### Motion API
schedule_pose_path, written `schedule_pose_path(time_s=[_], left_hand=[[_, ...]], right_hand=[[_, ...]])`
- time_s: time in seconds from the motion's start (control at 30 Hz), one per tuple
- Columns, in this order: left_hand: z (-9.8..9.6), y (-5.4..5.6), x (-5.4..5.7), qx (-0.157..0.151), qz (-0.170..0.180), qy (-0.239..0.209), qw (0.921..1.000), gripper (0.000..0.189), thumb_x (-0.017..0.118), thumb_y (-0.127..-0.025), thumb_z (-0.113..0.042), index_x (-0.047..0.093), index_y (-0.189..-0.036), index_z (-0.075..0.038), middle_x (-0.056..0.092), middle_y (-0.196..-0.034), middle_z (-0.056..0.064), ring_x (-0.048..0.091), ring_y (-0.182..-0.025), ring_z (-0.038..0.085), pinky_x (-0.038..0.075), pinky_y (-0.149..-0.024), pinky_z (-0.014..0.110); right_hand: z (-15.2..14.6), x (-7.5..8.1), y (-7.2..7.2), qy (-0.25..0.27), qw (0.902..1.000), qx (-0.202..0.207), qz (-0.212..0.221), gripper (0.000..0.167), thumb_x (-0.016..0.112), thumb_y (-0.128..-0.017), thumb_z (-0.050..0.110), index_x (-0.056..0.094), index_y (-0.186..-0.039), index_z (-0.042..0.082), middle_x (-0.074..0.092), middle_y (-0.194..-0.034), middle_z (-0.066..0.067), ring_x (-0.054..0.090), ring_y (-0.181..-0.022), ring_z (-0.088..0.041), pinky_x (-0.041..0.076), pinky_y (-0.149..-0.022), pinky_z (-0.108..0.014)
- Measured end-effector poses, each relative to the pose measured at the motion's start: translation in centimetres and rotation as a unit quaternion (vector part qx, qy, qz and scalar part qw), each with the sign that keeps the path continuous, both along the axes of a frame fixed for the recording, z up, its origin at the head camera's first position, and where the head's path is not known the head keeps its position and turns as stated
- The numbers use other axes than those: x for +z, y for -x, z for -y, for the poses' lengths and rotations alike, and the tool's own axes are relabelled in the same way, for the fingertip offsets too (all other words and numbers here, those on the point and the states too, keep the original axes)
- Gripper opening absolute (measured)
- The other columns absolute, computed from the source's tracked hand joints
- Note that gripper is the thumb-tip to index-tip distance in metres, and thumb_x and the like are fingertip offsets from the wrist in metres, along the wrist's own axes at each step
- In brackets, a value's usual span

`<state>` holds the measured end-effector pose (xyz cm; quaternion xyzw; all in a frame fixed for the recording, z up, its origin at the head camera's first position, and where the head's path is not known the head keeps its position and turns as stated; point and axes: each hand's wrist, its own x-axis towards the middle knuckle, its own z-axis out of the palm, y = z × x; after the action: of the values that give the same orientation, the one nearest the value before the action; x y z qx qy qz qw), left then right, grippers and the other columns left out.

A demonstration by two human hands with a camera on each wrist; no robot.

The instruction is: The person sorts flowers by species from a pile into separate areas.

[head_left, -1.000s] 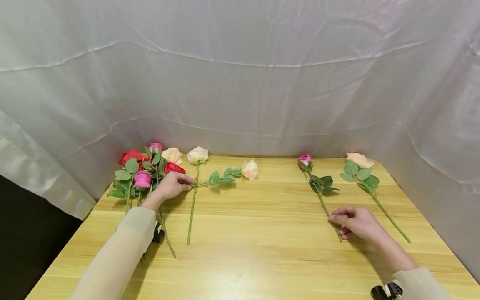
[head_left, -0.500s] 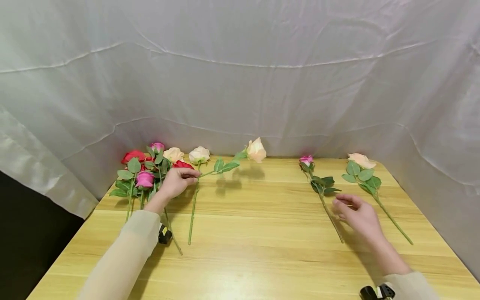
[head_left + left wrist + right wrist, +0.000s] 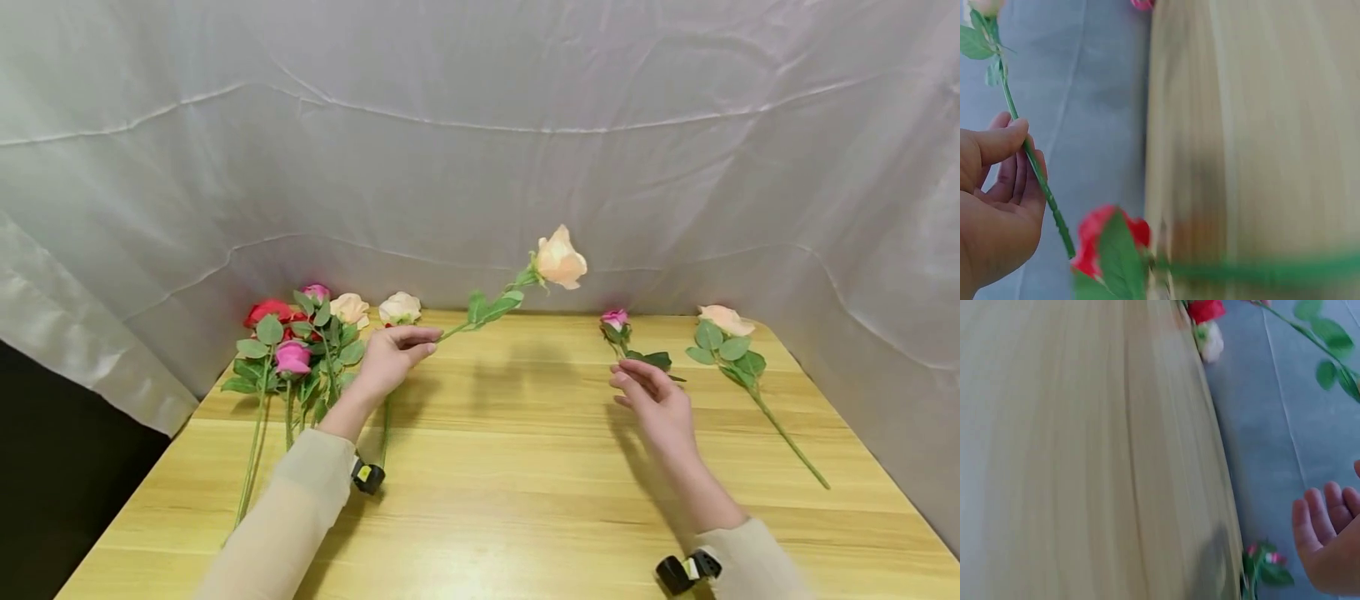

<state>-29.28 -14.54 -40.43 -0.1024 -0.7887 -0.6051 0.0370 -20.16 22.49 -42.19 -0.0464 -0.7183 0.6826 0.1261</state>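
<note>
Lifted off the tabletop [image 3: 510, 467] since the earliest frame, the held peach rose [image 3: 498, 307] has swung up and to the right, while the right hand [image 3: 660, 404] has drifted left and farther away. Behind the wooden tabletop, at its far side, hangs grey cloth [image 3: 480, 192]. Two pale sleeves [image 3: 300, 492] come in from the near side. The left hand [image 3: 392, 358] pinches the stem of the held peach rose between thumb and fingers; the right hand's fingers are loosely spread and hold nothing, above the pink rose on the right [image 3: 615, 320].

The work seems at an early stage: picking up this rose is done, but it is not yet laid down. Two roses lie apart on the right, while most remain in the left pile [image 3: 292, 358] or beside it.

By count, at least nine roses show: four pale, including the held one and the pale rose at far right [image 3: 732, 348]; three pink; at least two red, a third being hard to tell. Smallest are two wrist cameras [image 3: 367, 477].
</note>
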Motion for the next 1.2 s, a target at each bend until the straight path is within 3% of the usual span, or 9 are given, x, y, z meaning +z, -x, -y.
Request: schedule_pose_path(time_s=[0.23,0.5,0.67,0.83,1.0,1.2], left_hand=[[-4.1,-1.6,0.0,-0.013,-0.013,-0.027,0.9995,0.022,0.075,-0.093,0.003,0.079,-0.115,0.000,0.077,-0.113,0.014,0.074,-0.102,0.023,0.061,-0.086,0.025],[-7.5,-3.4,-0.6,-0.029,-0.011,-0.051,0.9982,0.020,0.076,-0.092,0.002,0.079,-0.111,0.000,0.078,-0.109,0.014,0.074,-0.100,0.025,0.061,-0.085,0.026],[-8.8,-4.1,-1.4,-0.045,-0.035,-0.057,0.9967,0.018,0.076,-0.091,0.005,0.080,-0.108,0.002,0.078,-0.106,0.016,0.075,-0.098,0.028,0.063,-0.086,0.028],[-9.8,-4.5,-2.4,-0.064,-0.056,-0.036,0.9957,0.018,0.076,-0.090,0.006,0.080,-0.106,0.001,0.078,-0.107,0.014,0.075,-0.100,0.028,0.062,-0.087,0.028],[-10.3,-4.8,-2.9,-0.085,-0.046,-0.012,0.9952,0.020,0.076,-0.090,0.005,0.080,-0.109,-0.001,0.078,-0.109,0.011,0.074,-0.102,0.025,0.062,-0.086,0.026],[-10.7,-5.3,-2.5,-0.112,-0.033,-0.001,0.9932,0.024,0.078,-0.090,0.003,0.078,-0.113,-0.002,0.078,-0.110,0.013,0.074,-0.099,0.025,0.063,-0.081,0.026]], right_hand=[[3.9,-0.4,0.7,0.093,0.9953,0.021,-0.018,0.038,0.065,-0.103,0.005,0.056,-0.137,-0.010,0.074,-0.117,0.000,0.071,-0.104,-0.011,0.061,-0.092,-0.027],[7.5,-1.1,1.3,0.115,0.9912,0.049,-0.045,0.036,0.065,-0.101,-0.003,0.058,-0.136,-0.010,0.067,-0.130,-0.023,0.072,-0.102,-0.014,0.062,-0.092,-0.030],[9.0,-1.4,1.3,0.143,0.9873,0.048,-0.050,0.032,0.065,-0.100,-0.005,0.060,-0.130,-0.013,0.073,-0.119,-0.015,0.073,-0.099,-0.015,0.062,-0.094,-0.033],[9.4,-1.8,1.1,0.140,0.9882,0.033,-0.053,0.026,0.068,-0.099,-0.003,0.065,-0.124,-0.010,0.074,-0.107,-0.009,0.073,-0.099,-0.017,0.061,-0.096,-0.035],[9.3,-2.1,1.0,0.143,0.9882,0.017,-0.052,0.029,0.069,-0.099,-0.001,0.066,-0.126,-0.010,0.074,-0.112,-0.014,0.074,-0.097,-0.016,0.061,-0.096,-0.036],[9.2,-1.8,1.0,0.169,0.9847,-0.001,-0.043,0.024,0.071,-0.097,0.000,0.068,-0.118,-0.012,0.077,-0.100,-0.003,0.074,-0.092,-0.015,0.061,-0.095,-0.034]])
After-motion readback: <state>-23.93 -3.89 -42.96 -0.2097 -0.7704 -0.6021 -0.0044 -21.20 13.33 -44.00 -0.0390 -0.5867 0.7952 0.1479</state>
